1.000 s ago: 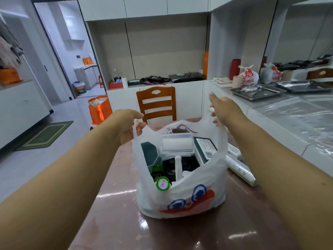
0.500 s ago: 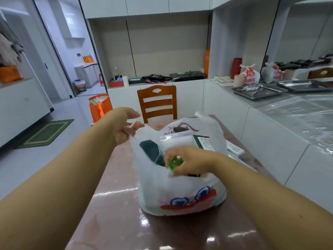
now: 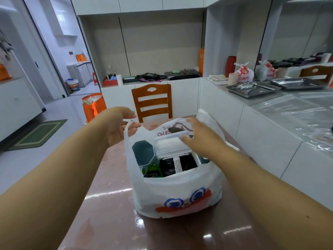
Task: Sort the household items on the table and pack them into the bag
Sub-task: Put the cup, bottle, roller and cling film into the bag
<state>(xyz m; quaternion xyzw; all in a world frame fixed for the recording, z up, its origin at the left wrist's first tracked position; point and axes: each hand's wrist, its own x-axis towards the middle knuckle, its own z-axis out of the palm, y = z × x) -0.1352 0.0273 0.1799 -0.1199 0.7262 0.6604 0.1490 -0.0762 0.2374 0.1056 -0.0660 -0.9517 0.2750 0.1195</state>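
White plastic bag (image 3: 177,195) sits on glossy worktop (image 3: 111,222), packed full. Left hand (image 3: 119,126) fingers pinch its left handle loop (image 3: 127,131). Right hand (image 3: 200,137) fingers spread, relaxed over lint roller (image 3: 172,147) inside, just beneath them.

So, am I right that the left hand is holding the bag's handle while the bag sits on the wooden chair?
Not quite: the head view shows the white bag sitting on the glossy table, not the chair. The left hand does hold its handle.
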